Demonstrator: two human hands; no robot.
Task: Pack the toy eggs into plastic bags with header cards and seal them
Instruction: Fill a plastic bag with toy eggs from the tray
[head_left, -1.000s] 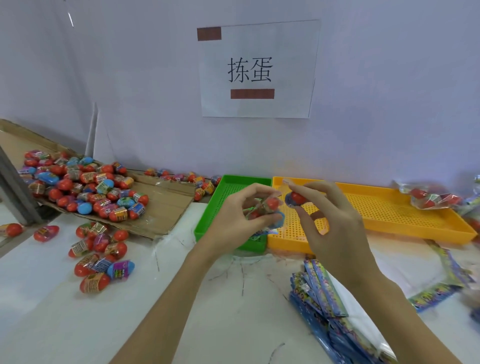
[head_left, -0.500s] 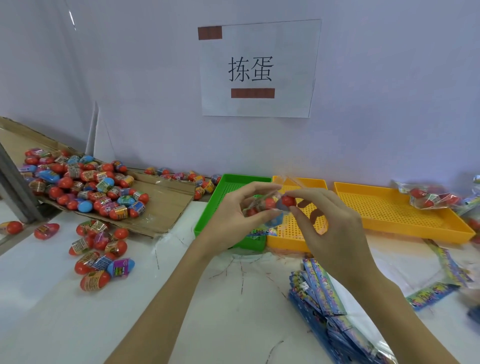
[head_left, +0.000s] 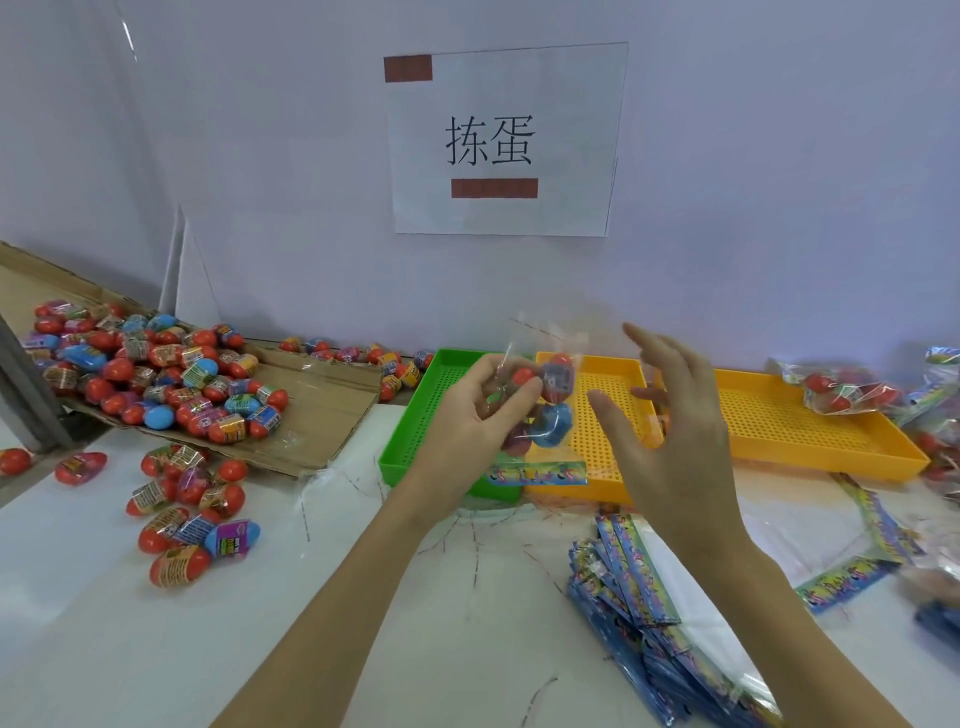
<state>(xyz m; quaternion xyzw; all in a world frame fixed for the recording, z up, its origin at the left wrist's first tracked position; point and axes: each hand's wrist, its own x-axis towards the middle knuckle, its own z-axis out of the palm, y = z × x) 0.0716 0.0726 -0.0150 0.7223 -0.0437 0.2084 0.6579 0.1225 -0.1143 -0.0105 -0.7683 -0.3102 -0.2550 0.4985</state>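
A clear bag (head_left: 540, 410) holding several eggs (head_left: 551, 423) is gripped by the left hand (head_left: 480, 415), fingers curled round its middle, above the near edges of the green tray (head_left: 410, 441) and yellow tray (head_left: 597, 467). The right hand (head_left: 670, 436) is held just beside the bag, fingers spread and relaxed, grasping nothing. The bag's open mouth stands upward; a header card (head_left: 537, 474) hangs at its lower end.

Handling, as judged: the load is expected to be light. The film is thin, soft and slippery, so the rigid eggs are likely to shift or spill from the unsealed mouth if the bag is tilted. A hold on the film just above the eggs, or on the stiffer card, is considered soundest.

Not established: the egg count inside the bag, as the left fingers cover part of it and the film glares. The bag's mouth is faint against the wall; its exact edge is possibly folded. The card stack (head_left: 639, 587) at the table's near right corner is cut off by the frame, as are filled bags (head_left: 841, 389) at the right edge.
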